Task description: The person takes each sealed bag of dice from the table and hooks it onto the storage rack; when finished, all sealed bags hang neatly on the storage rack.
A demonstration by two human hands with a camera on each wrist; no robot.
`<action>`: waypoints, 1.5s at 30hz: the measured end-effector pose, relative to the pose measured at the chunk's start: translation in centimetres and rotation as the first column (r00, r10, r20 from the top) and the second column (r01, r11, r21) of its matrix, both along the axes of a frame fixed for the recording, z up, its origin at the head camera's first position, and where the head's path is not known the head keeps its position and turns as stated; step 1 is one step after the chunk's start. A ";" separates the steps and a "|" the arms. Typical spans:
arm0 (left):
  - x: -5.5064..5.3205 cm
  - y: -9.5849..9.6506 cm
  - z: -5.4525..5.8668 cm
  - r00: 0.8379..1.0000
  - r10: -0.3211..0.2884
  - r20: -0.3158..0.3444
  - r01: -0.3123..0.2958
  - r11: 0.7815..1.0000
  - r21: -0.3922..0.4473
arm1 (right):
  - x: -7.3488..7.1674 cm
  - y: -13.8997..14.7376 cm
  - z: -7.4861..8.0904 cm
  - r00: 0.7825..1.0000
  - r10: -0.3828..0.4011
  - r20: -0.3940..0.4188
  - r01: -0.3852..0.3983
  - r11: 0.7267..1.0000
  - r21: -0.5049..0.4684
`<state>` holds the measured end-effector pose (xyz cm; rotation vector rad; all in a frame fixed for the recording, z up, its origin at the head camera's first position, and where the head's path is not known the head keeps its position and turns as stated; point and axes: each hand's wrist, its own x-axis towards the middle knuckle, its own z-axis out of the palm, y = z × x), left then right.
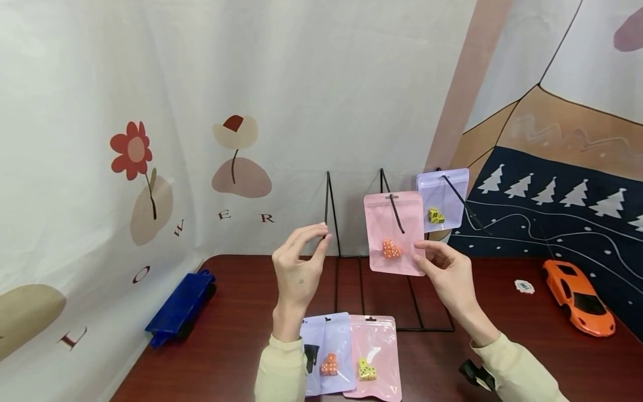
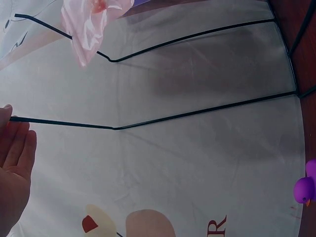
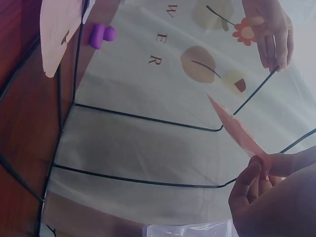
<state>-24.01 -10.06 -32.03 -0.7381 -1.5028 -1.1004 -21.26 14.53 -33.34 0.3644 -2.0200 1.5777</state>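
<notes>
A black wire rack with hooks stands on the table. The thumb and fingertips of my left hand pinch the free end of its left hook rod. On the middle hook hangs a pink zip pouch with orange dice inside, the rod passing through its top hole. My right hand pinches this pouch by its lower right edge. Behind it, a lilac pouch with yellow dice hangs from the right hook.
In front lie lilac pouches, one with orange dice, and a pink pouch with yellow dice. A blue toy vehicle is at left. An orange toy car and a white chip are at right. A purple toy duck sits by the curtain.
</notes>
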 end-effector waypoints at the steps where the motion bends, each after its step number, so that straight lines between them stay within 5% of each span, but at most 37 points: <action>1: 0.0 0.0 0.0 1.000 0.001 0.000 -0.001 1.000 0.000 | -0.2 0.0 -0.1 1.000 0.005 -0.004 -0.005 1.000 -0.010; 12: 0.0 -0.2 -0.1 1.000 0.011 0.000 -0.011 1.000 -0.003 | -3.3 0.9 -2.4 1.000 0.015 -0.013 -0.015 0.998 -0.062; 24: -0.1 -0.1 -0.1 1.000 -0.003 0.003 0.003 1.000 0.000 | -3.0 -0.4 -0.5 0.999 0.041 0.015 -0.039 0.995 -0.093; 34: -0.2 0.1 0.0 1.000 -0.011 0.008 0.011 1.000 0.001 | -5.3 0.1 -2.3 0.999 -0.004 0.038 0.008 0.994 -0.106; 45: 0.0 0.1 0.1 1.000 -0.024 0.011 0.024 1.000 0.012 | -6.1 -0.4 -2.0 0.999 0.015 0.033 -0.009 0.987 -0.160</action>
